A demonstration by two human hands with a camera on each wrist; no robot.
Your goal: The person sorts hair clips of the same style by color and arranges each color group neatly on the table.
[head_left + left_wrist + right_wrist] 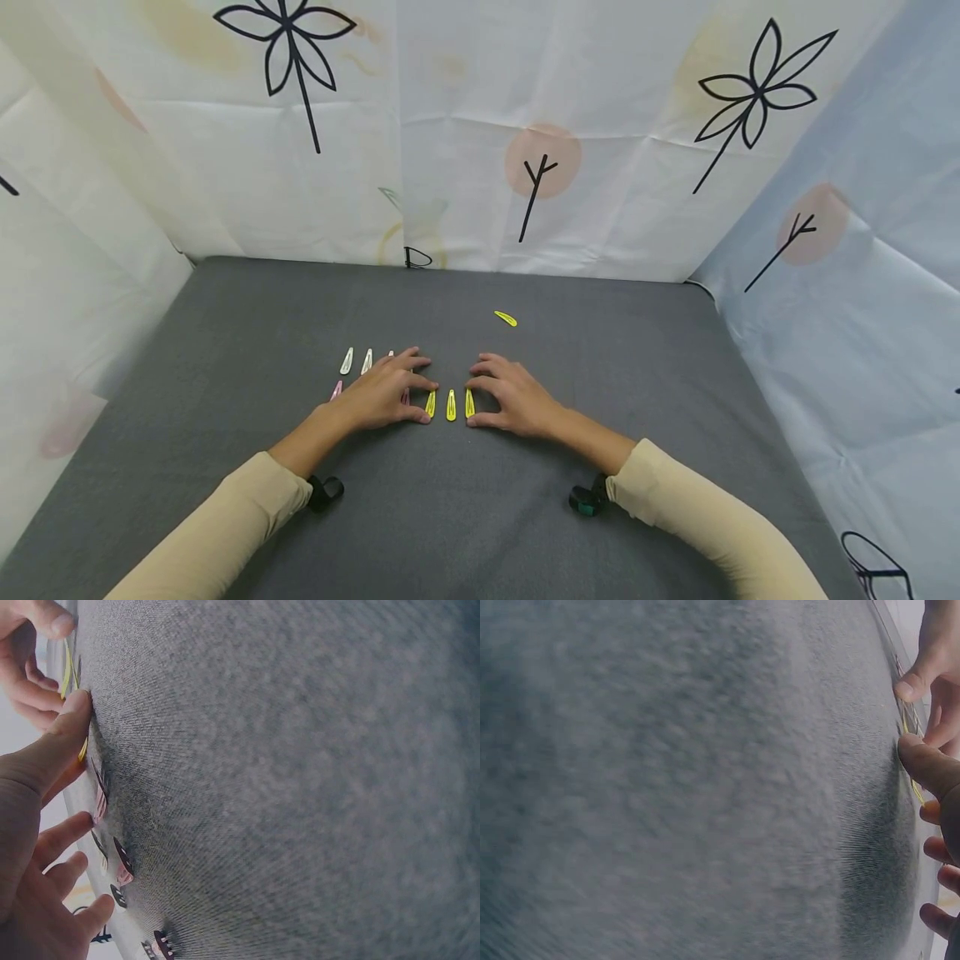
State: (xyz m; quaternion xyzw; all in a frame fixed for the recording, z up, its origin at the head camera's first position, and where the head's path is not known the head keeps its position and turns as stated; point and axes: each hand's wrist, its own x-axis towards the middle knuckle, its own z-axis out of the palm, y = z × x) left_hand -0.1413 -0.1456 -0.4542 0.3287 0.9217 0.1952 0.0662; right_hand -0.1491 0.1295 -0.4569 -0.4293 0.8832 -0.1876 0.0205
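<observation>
Three yellow snap hair clips stand in a short row on the grey cloth in the head view. My left hand (384, 392) pinches the left yellow hair clip (431, 404) between thumb and index finger at its two ends. On the other side, my right hand (520, 401) holds the right yellow hair clip (469, 403) the same way. Between them lies the middle yellow hair clip (451, 405), touched by neither hand. A pink hair clip (100, 799) lies near the left fingers in the left wrist view; other pink clips are partly covered by that hand.
Farther back on the grey table (615, 350) lies a single yellow hair clip (506, 318), tilted. White hair clips (347, 361) stand in a row behind the left hand, with a pink clip (337, 389) below them. Patterned white curtains (465, 200) border the table.
</observation>
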